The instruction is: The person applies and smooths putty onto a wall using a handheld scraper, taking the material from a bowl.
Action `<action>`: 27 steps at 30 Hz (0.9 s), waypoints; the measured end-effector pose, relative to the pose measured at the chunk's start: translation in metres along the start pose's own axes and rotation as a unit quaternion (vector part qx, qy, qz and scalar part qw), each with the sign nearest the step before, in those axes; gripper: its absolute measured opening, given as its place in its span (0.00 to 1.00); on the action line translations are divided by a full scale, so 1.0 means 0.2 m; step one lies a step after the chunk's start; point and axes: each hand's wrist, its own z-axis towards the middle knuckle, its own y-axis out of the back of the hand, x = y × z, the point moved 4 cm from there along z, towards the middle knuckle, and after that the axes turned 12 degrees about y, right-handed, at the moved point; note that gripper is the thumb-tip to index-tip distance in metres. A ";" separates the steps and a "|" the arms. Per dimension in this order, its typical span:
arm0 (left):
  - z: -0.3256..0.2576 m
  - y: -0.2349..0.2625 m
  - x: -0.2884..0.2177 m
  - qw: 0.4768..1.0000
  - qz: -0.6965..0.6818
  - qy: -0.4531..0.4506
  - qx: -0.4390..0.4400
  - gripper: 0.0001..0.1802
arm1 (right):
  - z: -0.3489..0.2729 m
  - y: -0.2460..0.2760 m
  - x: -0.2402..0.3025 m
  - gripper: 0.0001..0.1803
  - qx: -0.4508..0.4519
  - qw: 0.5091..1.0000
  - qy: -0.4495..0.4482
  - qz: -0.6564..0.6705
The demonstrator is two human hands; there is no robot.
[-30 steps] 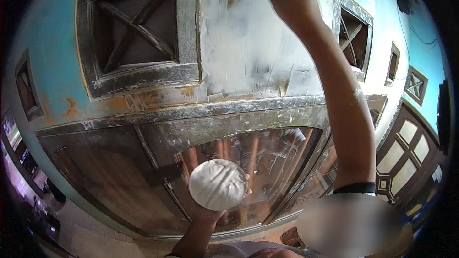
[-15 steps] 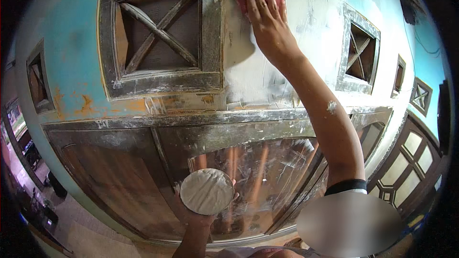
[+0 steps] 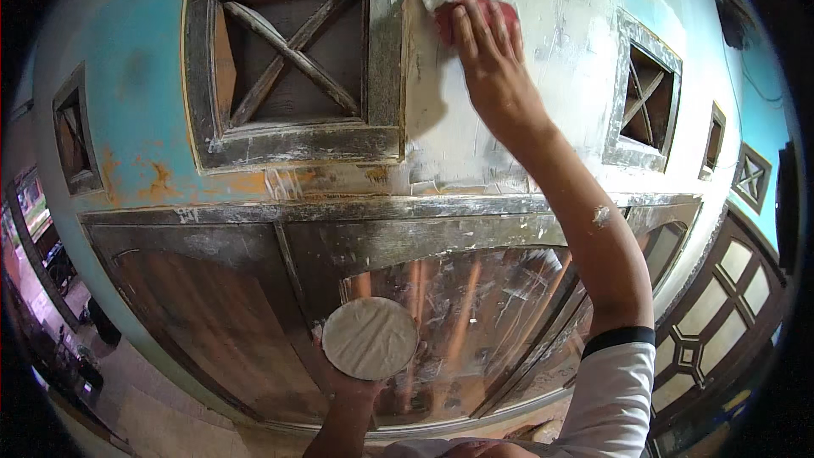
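High on the wall, my right hand (image 3: 504,89) presses a red scraper (image 3: 443,24) with a whitish edge against the pale, putty-smeared patch (image 3: 458,144). Its fingers lie together over the scraper's back. Lower down, my left hand (image 3: 349,384) supports a round container (image 3: 370,339) from below, its top showing wrinkled off-white paste. Most of the left fingers are hidden behind the container. A white fleck of paste sticks to my right forearm.
Left of the patch is a dark wooden vent frame (image 3: 386,59) with crossed bars; a smaller vent (image 3: 649,89) is to the right. Below runs a wooden ledge (image 3: 339,210) above glazed panels (image 3: 203,322). A panelled door (image 3: 721,314) stands far right.
My right hand has drawn the scraper a little down the wall. The left hand keeps the container at about the same place, and the view has shifted slightly.
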 end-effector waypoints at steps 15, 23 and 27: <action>0.02 -0.15 0.07 0.839 -0.362 -0.045 -0.404 0.50 | -0.06 0.08 -0.03 0.38 0.014 1.000 -0.002 0.016; 0.23 -0.27 0.16 0.887 -0.320 0.107 -0.316 0.53 | 0.03 -0.08 -0.27 0.37 0.006 1.000 0.022 0.003; 0.13 -0.16 0.13 0.913 -0.102 0.122 -0.375 0.49 | -0.08 0.02 -0.11 0.37 0.040 0.999 0.012 0.013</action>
